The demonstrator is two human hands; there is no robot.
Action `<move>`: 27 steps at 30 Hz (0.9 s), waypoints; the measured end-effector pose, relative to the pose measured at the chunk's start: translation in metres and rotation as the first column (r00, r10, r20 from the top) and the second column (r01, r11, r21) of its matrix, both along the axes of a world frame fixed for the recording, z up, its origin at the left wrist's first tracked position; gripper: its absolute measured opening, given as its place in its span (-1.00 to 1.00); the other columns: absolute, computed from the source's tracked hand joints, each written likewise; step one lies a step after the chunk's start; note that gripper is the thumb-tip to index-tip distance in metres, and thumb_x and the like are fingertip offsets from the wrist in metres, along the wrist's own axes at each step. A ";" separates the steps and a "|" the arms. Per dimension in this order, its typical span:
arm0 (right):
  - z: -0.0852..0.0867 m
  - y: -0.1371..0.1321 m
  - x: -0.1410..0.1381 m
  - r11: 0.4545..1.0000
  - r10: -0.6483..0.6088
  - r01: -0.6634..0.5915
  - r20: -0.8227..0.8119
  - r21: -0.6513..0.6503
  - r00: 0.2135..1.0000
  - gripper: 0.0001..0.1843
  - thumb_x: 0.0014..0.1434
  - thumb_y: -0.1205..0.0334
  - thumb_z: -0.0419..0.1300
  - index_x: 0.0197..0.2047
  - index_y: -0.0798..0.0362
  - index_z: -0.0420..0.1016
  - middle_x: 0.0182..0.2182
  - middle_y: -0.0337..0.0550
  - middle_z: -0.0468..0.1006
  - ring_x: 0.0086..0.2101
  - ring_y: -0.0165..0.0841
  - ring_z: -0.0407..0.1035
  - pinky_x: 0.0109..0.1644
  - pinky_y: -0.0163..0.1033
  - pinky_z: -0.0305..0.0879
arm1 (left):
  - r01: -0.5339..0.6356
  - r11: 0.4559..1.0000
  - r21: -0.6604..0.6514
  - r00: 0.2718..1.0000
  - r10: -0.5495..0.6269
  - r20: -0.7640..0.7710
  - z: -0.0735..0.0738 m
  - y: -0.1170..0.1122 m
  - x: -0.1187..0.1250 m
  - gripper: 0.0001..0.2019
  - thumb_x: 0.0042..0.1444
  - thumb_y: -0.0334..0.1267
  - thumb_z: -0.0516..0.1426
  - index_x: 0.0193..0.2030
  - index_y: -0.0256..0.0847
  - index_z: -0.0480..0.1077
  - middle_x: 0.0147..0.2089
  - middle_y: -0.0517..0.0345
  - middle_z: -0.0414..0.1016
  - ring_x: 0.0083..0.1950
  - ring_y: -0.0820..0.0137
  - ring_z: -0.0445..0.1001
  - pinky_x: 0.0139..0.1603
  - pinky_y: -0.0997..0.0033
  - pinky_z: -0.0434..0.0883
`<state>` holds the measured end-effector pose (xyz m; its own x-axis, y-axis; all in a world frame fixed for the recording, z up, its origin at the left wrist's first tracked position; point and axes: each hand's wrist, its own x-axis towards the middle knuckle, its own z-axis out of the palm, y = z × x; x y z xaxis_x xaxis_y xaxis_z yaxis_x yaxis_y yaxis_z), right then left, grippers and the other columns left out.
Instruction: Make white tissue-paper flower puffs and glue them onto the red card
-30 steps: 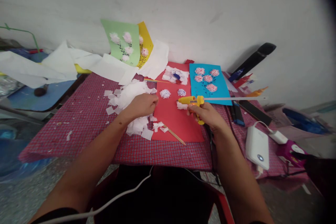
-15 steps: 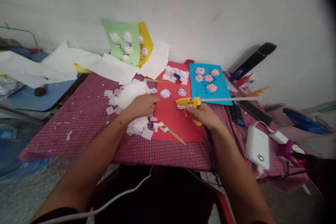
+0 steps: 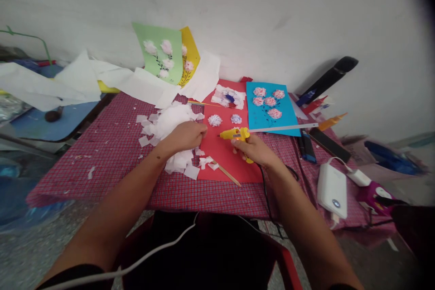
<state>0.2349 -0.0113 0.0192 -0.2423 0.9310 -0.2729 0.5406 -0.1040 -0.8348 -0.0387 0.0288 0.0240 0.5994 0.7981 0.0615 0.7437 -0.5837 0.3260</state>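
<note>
My right hand (image 3: 253, 148) grips a yellow hot glue gun (image 3: 234, 133) by its handle; a long white glue stick (image 3: 283, 127) juts from its back. The nozzle points left over a red sheet of paper (image 3: 217, 90). My left hand (image 3: 190, 136) is closed at the sheet's left edge, and what its fingers pinch is hidden. Beneath and around it lies a heap of white paper squares (image 3: 173, 118). Two ruffled paper flowers, one white (image 3: 215, 120) and one bluish (image 3: 236, 119), sit on the red sheet. A wooden pencil (image 3: 229, 175) lies near small paper scraps.
A blue card with pink flowers (image 3: 253, 115) lies at the right. Green (image 3: 139, 36) and yellow (image 3: 193, 47) flower cards lean on the wall. A white power bank (image 3: 332, 190) and black cable (image 3: 265, 190) lie right of the red sheet. Large white papers (image 3: 146, 86) stretch across the back left.
My right hand has moved the glue gun left, bringing its nozzle closer to my left hand. The left hand has stayed in nearly the same place.
</note>
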 end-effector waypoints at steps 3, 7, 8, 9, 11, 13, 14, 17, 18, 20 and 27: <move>0.001 0.000 -0.001 1.000 0.004 -0.004 -0.002 -0.005 1.000 -0.52 0.25 -0.20 0.18 -0.42 0.07 0.49 -0.62 -0.23 0.43 -0.63 -0.44 0.28 -0.57 -0.33 0.19 | 0.005 1.000 0.005 1.000 -0.005 -0.003 0.000 -0.001 0.000 -0.80 0.11 -0.42 0.00 -0.33 -0.18 0.44 -0.35 0.05 0.56 -0.35 0.33 0.42 -0.32 0.32 0.19; 0.003 -0.001 -0.003 1.000 0.003 -0.003 -0.010 -0.006 1.000 -0.53 0.25 -0.18 0.18 -0.42 0.06 0.47 -0.59 -0.22 0.45 -0.63 -0.44 0.28 -0.58 -0.33 0.20 | -0.003 1.000 -0.006 1.000 0.002 -0.024 0.001 -0.001 0.001 -0.79 0.14 -0.41 -0.01 -0.31 -0.18 0.45 -0.33 0.05 0.57 -0.32 0.31 0.45 -0.29 0.33 0.22; 0.004 -0.002 -0.003 1.000 0.003 -0.003 -0.008 -0.008 1.000 -0.53 0.25 -0.18 0.18 -0.41 0.06 0.47 -0.58 -0.21 0.46 -0.63 -0.44 0.29 -0.58 -0.33 0.20 | -0.003 1.000 -0.003 0.999 0.003 -0.032 0.001 -0.001 0.001 -0.78 0.15 -0.41 -0.01 -0.31 -0.17 0.46 -0.32 0.05 0.57 -0.31 0.31 0.46 -0.29 0.33 0.23; 0.004 -0.002 -0.003 1.000 0.004 -0.004 -0.002 -0.012 1.000 -0.53 0.24 -0.19 0.19 -0.41 0.06 0.48 -0.58 -0.21 0.47 -0.63 -0.44 0.29 -0.58 -0.32 0.20 | -0.002 1.000 0.000 0.999 0.002 -0.040 0.001 -0.001 0.001 -0.78 0.15 -0.40 -0.01 -0.31 -0.17 0.46 -0.32 0.05 0.57 -0.31 0.30 0.46 -0.29 0.33 0.23; 0.005 -0.003 -0.004 1.000 0.006 -0.006 0.017 -0.018 1.000 -0.53 0.25 -0.20 0.18 -0.40 0.07 0.49 -0.57 -0.20 0.48 -0.62 -0.43 0.30 -0.58 -0.32 0.21 | 0.001 1.000 0.008 0.999 -0.001 -0.047 0.000 0.000 0.000 -0.78 0.16 -0.39 -0.01 -0.31 -0.17 0.46 -0.32 0.06 0.57 -0.31 0.31 0.46 -0.29 0.33 0.23; 0.006 -0.003 -0.005 1.000 0.014 -0.013 0.036 -0.027 0.999 -0.53 0.26 -0.19 0.18 -0.39 0.07 0.49 -0.58 -0.20 0.48 -0.63 -0.44 0.30 -0.58 -0.32 0.21 | 0.008 1.000 0.009 0.999 -0.007 -0.045 0.000 0.000 0.000 -0.79 0.16 -0.39 -0.02 -0.31 -0.17 0.45 -0.32 0.06 0.57 -0.32 0.32 0.45 -0.31 0.34 0.21; 0.006 -0.003 -0.006 0.999 0.019 -0.018 0.046 -0.030 0.999 -0.53 0.26 -0.19 0.18 -0.40 0.06 0.49 -0.59 -0.20 0.48 -0.64 -0.44 0.29 -0.58 -0.32 0.22 | 0.010 1.000 0.008 0.999 -0.010 -0.040 0.000 0.000 0.000 -0.79 0.16 -0.40 -0.02 -0.31 -0.17 0.45 -0.33 0.06 0.57 -0.32 0.33 0.44 -0.32 0.34 0.20; 0.009 -0.003 -0.008 0.999 0.036 -0.034 0.065 -0.026 0.997 -0.54 0.26 -0.16 0.18 -0.43 0.06 0.47 -0.62 -0.21 0.45 -0.65 -0.45 0.29 -0.58 -0.32 0.22 | 0.011 1.000 0.006 0.999 -0.011 -0.032 0.000 0.000 0.000 -0.80 0.15 -0.39 -0.01 -0.32 -0.17 0.44 -0.34 0.06 0.55 -0.34 0.34 0.41 -0.33 0.33 0.17; 0.009 -0.003 -0.010 0.999 0.039 -0.038 0.071 -0.022 0.997 -0.54 0.27 -0.15 0.18 -0.44 0.06 0.47 -0.62 -0.21 0.45 -0.65 -0.45 0.29 -0.58 -0.32 0.23 | 0.011 1.000 0.005 0.999 -0.011 -0.031 0.001 -0.001 0.000 -0.80 0.15 -0.39 -0.01 -0.32 -0.17 0.44 -0.35 0.07 0.55 -0.35 0.35 0.40 -0.34 0.33 0.16; 0.011 -0.002 -0.012 0.999 0.042 -0.040 0.083 -0.021 0.996 -0.54 0.27 -0.14 0.18 -0.45 0.06 0.46 -0.63 -0.21 0.45 -0.65 -0.44 0.30 -0.58 -0.32 0.22 | 0.013 1.000 -0.001 0.999 -0.013 -0.035 0.001 -0.001 0.001 -0.80 0.15 -0.39 -0.02 -0.33 -0.17 0.43 -0.36 0.07 0.54 -0.36 0.35 0.39 -0.34 0.33 0.15; 0.014 0.000 -0.017 0.999 0.036 -0.034 0.113 -0.021 0.993 -0.55 0.26 -0.14 0.19 -0.46 0.05 0.46 -0.62 -0.19 0.46 -0.65 -0.43 0.31 -0.59 -0.32 0.22 | 0.015 1.000 -0.001 0.999 -0.015 -0.050 0.001 -0.001 0.001 -0.79 0.19 -0.36 -0.02 -0.33 -0.17 0.44 -0.35 0.07 0.54 -0.36 0.33 0.39 -0.34 0.31 0.15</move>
<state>0.2177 -0.0110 0.0332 -0.2410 0.9170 -0.3179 0.6351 -0.0986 -0.7661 -0.0381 0.0274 0.0246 0.6135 0.7891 0.0308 0.7503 -0.5946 0.2890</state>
